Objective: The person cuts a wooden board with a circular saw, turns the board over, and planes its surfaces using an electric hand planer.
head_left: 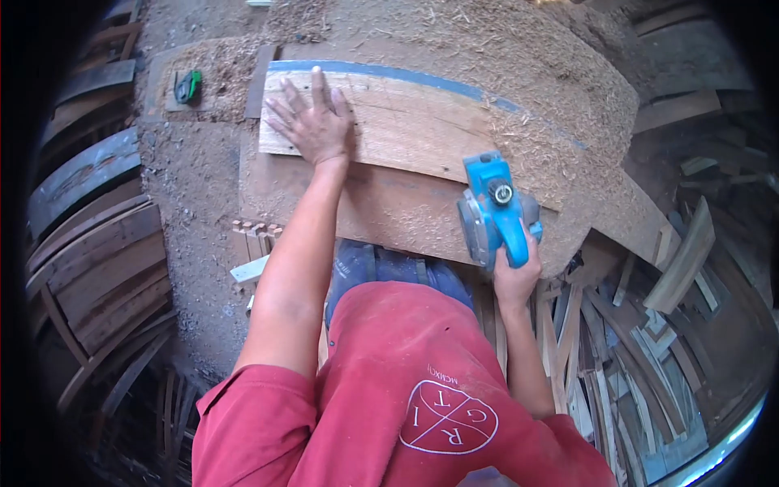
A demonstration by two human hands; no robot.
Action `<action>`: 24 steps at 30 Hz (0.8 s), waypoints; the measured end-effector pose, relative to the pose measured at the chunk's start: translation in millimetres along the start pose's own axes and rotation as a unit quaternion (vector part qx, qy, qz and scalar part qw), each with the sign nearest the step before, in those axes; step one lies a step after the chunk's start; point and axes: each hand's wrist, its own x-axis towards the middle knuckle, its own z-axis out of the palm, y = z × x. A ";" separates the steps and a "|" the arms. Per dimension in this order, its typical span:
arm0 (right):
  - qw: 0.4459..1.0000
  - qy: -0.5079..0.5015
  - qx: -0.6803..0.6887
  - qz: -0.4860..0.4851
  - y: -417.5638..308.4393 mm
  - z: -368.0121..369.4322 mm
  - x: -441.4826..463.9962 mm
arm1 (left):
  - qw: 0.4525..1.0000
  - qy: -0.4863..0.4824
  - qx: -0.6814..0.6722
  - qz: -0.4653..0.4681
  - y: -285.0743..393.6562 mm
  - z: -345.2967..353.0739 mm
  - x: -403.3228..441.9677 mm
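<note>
Head view: planer (487,191) at near edge of board (406,122), likely heavy, rigid, best held by handle (513,237); right grip (519,274) clamped there, left grip (315,128) splayed on board.

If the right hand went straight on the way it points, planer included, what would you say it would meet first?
The right hand would most likely push the blue planer into loose wood shavings first, though the planer's height is unclear.
</note>
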 end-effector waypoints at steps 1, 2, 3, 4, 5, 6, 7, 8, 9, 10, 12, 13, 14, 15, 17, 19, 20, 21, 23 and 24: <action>1.000 -0.003 -0.002 0.008 1.9 4.2 6.7 | 1.000 0.002 -0.001 0.000 -0.4 -1.0 0.4; 1.000 0.004 0.016 -0.010 -8.7 13.2 25.6 | 1.000 0.004 -0.001 0.000 -0.2 -1.8 0.6; 0.999 0.009 0.033 -0.028 -20.4 23.6 49.5 | 1.000 0.000 0.008 0.002 -1.9 -0.3 0.2; 0.999 0.004 0.034 -0.031 -34.7 33.8 77.9 | 1.000 -0.003 0.005 0.005 -5.0 3.4 0.0; 0.997 0.016 0.044 -0.067 -55.2 43.9 107.4 | 1.000 -0.005 0.020 0.005 -7.9 7.1 -0.1; 0.999 0.002 0.019 -0.050 -75.8 50.5 134.0 | 0.999 -0.007 0.033 0.007 -9.4 8.5 -0.8; 0.998 0.006 0.001 -0.055 -87.7 59.1 155.8 | 0.999 -0.015 0.040 0.006 -9.8 8.2 0.6; 0.998 0.012 -0.016 -0.060 -97.6 64.0 171.9 | 0.999 -0.013 0.032 0.012 -8.7 7.7 2.9; 0.999 0.008 -0.023 -0.046 -107.0 63.1 179.6 | 0.999 -0.022 0.040 0.004 -8.0 6.4 3.5; 0.999 0.003 -0.030 -0.032 -111.4 61.4 180.6 | 0.998 -0.032 0.049 -0.004 -7.6 5.0 2.9; 0.998 0.008 -0.045 -0.034 -98.0 52.6 166.9 | 0.997 -0.038 0.062 -0.002 -5.1 2.7 1.9; 0.998 -0.009 -0.047 -0.031 -85.8 44.9 152.3 | 0.998 -0.040 0.058 -0.007 -6.1 2.3 2.6; 0.998 -0.027 -0.049 -0.026 -72.5 37.2 134.1 | 0.998 -0.042 0.055 -0.012 -6.5 1.3 2.9; 0.999 -0.019 -0.024 -0.019 -56.0 26.9 110.7 | 0.998 -0.036 0.052 -0.009 -5.6 0.5 2.8; 1.000 -0.003 0.022 -0.006 -6.2 3.7 55.7 | 0.999 -0.030 0.042 -0.007 -3.7 -1.3 2.9; 0.999 0.021 0.029 0.005 37.5 -13.9 6.4 | 0.999 -0.026 0.033 -0.009 -1.4 -4.2 2.2; 0.999 0.038 0.018 0.010 32.8 -19.1 0.9 | 0.999 -0.027 0.037 -0.009 -0.6 -5.2 2.8; 0.999 0.037 0.017 0.012 33.2 -17.8 5.3 | 0.999 -0.030 0.040 -0.004 0.4 -6.6 2.6; 0.999 0.016 0.006 0.029 28.3 -16.2 26.5 | 0.999 -0.027 0.029 -0.001 0.2 -8.7 3.2; 0.999 0.027 0.022 0.003 17.6 -9.8 49.7 | 1.000 -0.021 0.018 0.000 1.0 -7.3 2.5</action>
